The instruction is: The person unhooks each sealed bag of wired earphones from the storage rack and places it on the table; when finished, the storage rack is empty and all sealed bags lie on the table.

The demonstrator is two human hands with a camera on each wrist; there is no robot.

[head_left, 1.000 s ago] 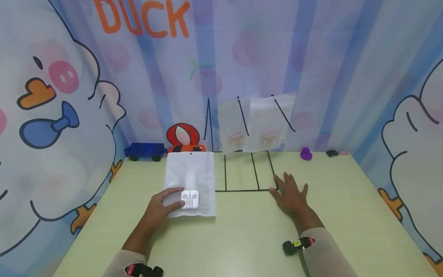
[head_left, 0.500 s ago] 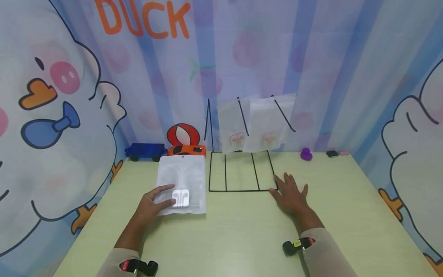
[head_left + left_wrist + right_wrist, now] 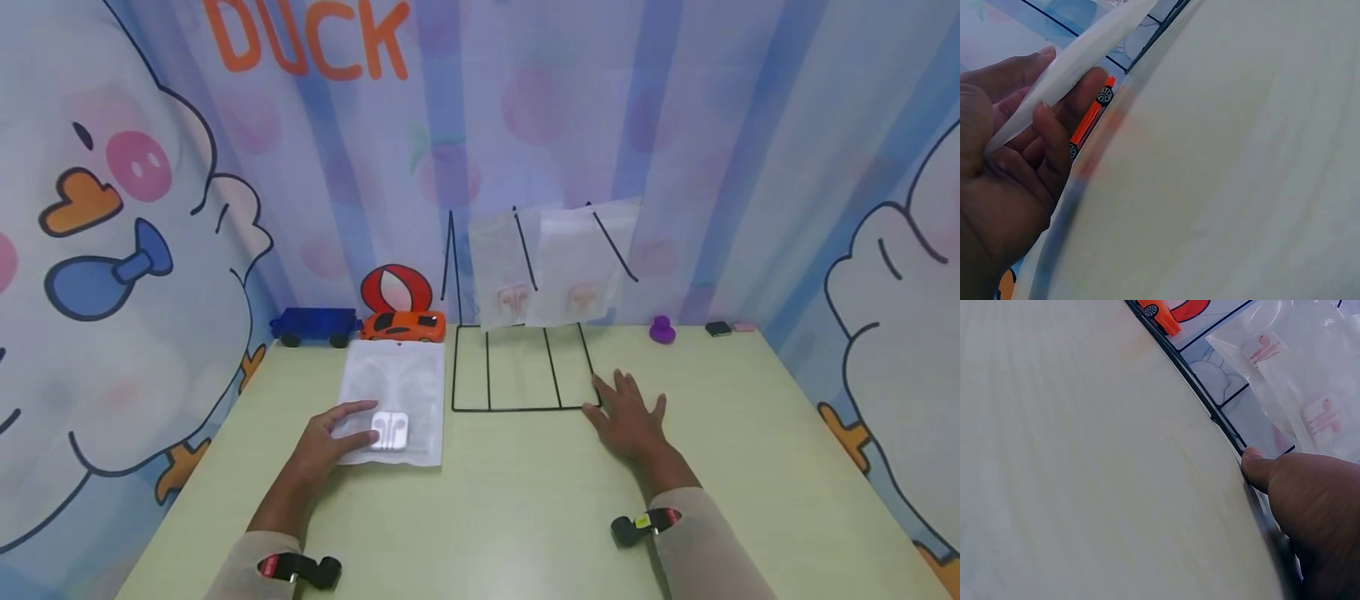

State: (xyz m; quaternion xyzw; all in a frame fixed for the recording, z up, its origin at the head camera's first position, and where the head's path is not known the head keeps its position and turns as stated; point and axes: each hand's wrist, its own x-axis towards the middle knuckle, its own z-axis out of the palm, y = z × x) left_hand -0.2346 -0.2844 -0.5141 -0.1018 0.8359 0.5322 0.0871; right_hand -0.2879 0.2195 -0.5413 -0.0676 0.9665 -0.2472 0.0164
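Left hand: the left hand (image 3: 324, 440) pinched the near left corner of a translucent white plastic pouch holding white earphones (image 3: 391, 400), thumb on top, fingers beneath.
Pouch: it lay on the pale green tabletop (image 3: 525, 508), stretching away from the left hand, apart from the right hand.
Right hand: the right hand (image 3: 628, 421) was released, lying flat with fingers spread on the tabletop, fingertips at the near right corner of a black wire rack (image 3: 519, 367).
Head view only: both hands together, the white earphone case inside the pouch, and two more clear pouches (image 3: 547, 267) hanging on the rack's upright prongs beyond the right hand.
Left wrist view: the pouch seen edge-on (image 3: 1079, 56) between thumb and fingers, with an orange toy car (image 3: 1088, 122) behind the fingers.
Right wrist view: a thumb (image 3: 1257, 465) against the rack's wire, with pink earphones showing in the hung pouches.
Hard to make out: the tabletop filled both wrist views as a blur; the right fingers were out of the right wrist view.
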